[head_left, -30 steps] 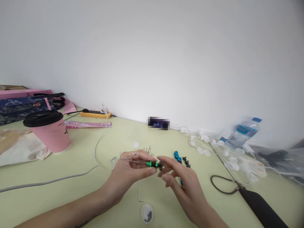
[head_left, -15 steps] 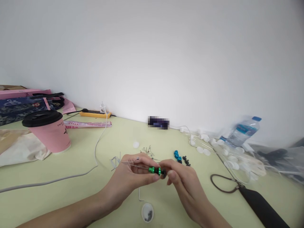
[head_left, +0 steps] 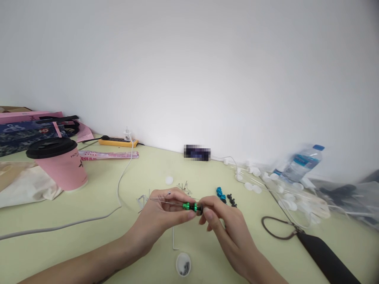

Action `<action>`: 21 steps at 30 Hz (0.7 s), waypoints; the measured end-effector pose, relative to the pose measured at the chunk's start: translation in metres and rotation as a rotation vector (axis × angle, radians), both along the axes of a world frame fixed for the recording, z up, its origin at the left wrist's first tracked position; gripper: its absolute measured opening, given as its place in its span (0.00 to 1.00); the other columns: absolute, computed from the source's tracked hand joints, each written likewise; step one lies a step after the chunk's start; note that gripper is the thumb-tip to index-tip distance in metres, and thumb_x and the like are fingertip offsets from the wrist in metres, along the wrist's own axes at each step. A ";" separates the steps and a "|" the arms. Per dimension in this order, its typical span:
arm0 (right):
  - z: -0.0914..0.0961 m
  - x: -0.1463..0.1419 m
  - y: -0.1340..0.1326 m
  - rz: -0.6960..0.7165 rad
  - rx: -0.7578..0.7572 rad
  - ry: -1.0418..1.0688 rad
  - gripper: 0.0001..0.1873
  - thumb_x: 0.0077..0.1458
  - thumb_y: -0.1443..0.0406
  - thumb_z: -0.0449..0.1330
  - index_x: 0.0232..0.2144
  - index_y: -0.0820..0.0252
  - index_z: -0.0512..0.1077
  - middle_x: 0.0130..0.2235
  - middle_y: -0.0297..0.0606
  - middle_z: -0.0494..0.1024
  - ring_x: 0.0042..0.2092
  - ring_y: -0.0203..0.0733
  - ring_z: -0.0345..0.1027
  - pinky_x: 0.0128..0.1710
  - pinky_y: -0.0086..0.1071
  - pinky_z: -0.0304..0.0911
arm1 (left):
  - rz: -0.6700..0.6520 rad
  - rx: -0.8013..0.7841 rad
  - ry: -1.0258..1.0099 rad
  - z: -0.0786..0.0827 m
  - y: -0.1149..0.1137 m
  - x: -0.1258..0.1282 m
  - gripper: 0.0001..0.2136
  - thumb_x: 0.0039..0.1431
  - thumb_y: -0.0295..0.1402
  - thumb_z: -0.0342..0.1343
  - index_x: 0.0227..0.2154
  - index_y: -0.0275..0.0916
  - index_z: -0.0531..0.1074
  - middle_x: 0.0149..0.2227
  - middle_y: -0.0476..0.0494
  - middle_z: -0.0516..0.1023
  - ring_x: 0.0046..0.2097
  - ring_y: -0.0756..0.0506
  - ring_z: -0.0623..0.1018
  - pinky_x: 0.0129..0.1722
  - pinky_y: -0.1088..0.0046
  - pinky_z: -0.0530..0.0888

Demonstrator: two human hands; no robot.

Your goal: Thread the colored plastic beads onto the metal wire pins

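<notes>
Between the thumb and fingers of my left hand (head_left: 161,217) is a small, shiny green-and-black spool-shaped part (head_left: 186,206). A thin metal wire runs leftward from it across the palm. My right hand (head_left: 229,223) pinches the black round end (head_left: 200,210) of the same part, its thumb and forefinger closed there. Beyond the hands lies a loose pile of thin metal pins (head_left: 185,186). Blue knobs (head_left: 219,193) and black knobs (head_left: 231,200) sit past my right hand. Below is a small white dish (head_left: 183,265) with dark bits in it. An L-shaped metal rod (head_left: 173,240) lies partly under my left hand.
A pink lidded cup (head_left: 63,169) stands at left beside a grey cable (head_left: 89,219). At the back are a yellow power strip (head_left: 118,142) and a blurred-out device (head_left: 197,153). Rightward are white caps (head_left: 291,205), a tilted water bottle (head_left: 303,163) and a black strapped case (head_left: 322,256).
Both hands have risen slightly, bringing the green-and-black part a little up and to the left. Both still hold it.
</notes>
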State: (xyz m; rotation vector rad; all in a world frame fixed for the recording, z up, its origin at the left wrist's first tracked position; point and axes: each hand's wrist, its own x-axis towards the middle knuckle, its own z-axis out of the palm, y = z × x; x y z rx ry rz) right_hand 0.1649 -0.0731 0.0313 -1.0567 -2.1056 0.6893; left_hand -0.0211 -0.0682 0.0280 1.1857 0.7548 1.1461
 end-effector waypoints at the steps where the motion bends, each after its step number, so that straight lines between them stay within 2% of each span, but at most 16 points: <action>1: 0.000 0.000 0.000 0.002 0.001 0.000 0.10 0.63 0.60 0.45 0.37 0.55 0.64 0.31 0.34 0.72 0.30 0.36 0.64 0.27 0.27 0.59 | 0.000 -0.001 0.001 0.000 0.000 0.000 0.06 0.45 0.28 0.64 0.30 0.39 0.77 0.33 0.46 0.76 0.38 0.46 0.76 0.40 0.71 0.73; 7: 0.001 -0.001 0.000 -0.005 0.014 -0.006 0.11 0.63 0.61 0.45 0.36 0.56 0.66 0.30 0.35 0.72 0.30 0.36 0.66 0.26 0.27 0.60 | 0.005 -0.002 0.017 0.000 0.001 0.000 0.06 0.45 0.28 0.64 0.30 0.39 0.77 0.33 0.45 0.76 0.38 0.45 0.76 0.40 0.71 0.73; 12: 0.001 0.000 -0.001 -0.014 0.011 0.044 0.11 0.62 0.61 0.48 0.45 0.54 0.65 0.31 0.34 0.74 0.28 0.35 0.67 0.22 0.25 0.58 | 0.027 -0.011 0.030 -0.002 0.001 0.000 0.06 0.45 0.29 0.64 0.29 0.39 0.77 0.33 0.46 0.76 0.39 0.45 0.76 0.41 0.71 0.73; 17: -0.001 0.001 -0.001 0.013 0.033 0.049 0.12 0.62 0.62 0.48 0.45 0.53 0.66 0.35 0.35 0.74 0.31 0.35 0.68 0.27 0.27 0.62 | 0.016 -0.008 0.013 -0.004 0.002 0.000 0.06 0.46 0.28 0.64 0.29 0.39 0.77 0.33 0.47 0.76 0.38 0.46 0.76 0.40 0.72 0.73; 21: -0.002 0.002 -0.002 -0.007 0.043 0.082 0.14 0.62 0.62 0.47 0.50 0.51 0.63 0.41 0.36 0.72 0.32 0.35 0.68 0.29 0.28 0.64 | 0.017 0.003 0.005 -0.004 0.003 0.001 0.06 0.46 0.28 0.64 0.30 0.39 0.77 0.35 0.45 0.77 0.40 0.45 0.76 0.41 0.72 0.72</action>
